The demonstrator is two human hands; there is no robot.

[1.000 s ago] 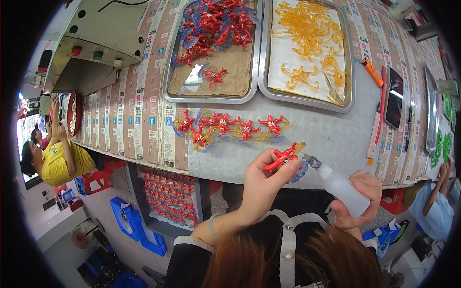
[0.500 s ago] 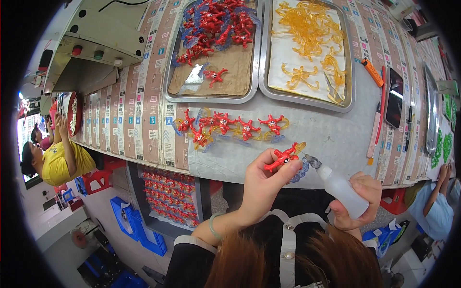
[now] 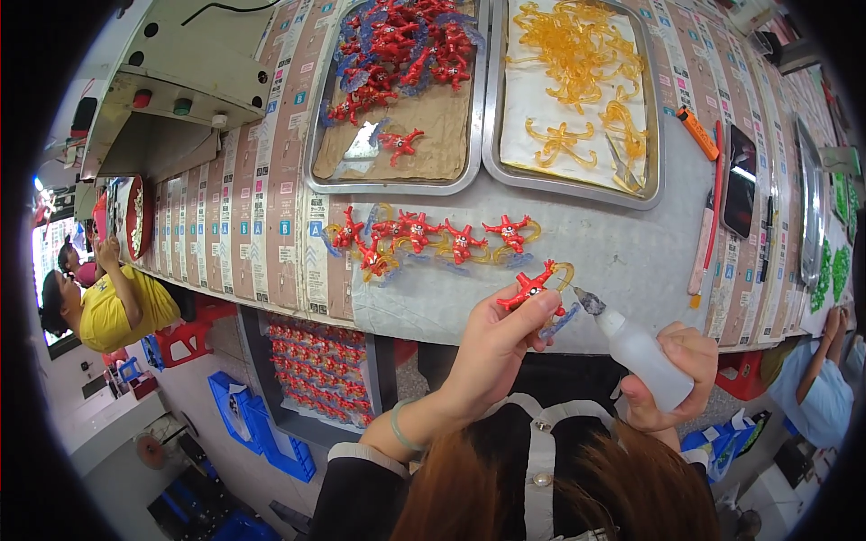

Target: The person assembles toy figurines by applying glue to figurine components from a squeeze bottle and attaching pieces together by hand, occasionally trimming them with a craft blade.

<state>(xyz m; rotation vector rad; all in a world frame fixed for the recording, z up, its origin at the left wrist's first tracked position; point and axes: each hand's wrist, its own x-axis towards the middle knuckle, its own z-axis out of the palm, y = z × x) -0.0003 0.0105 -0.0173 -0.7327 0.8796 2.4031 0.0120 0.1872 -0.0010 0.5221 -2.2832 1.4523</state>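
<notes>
From where I stand, the hands are apart: the left hand (image 3: 492, 347) pinches a red toy (image 3: 527, 290) above the table (image 3: 244, 212), and the right hand (image 3: 675, 379) wraps a whitish bottle (image 3: 642, 353), its dark tip (image 3: 591, 304) just beside the toy. That toy seems partway done: glossy, stubby-limbed, with a clear yellow loop (image 3: 567, 270) and a bluish piece (image 3: 563, 320). Beyond, a row of toys (image 3: 414, 234) already carries yellow. Farther off, plenty seems left: heaped red toys (image 3: 393, 45) in one tray (image 3: 312, 167), yellow pieces (image 3: 577, 50) in another.
</notes>
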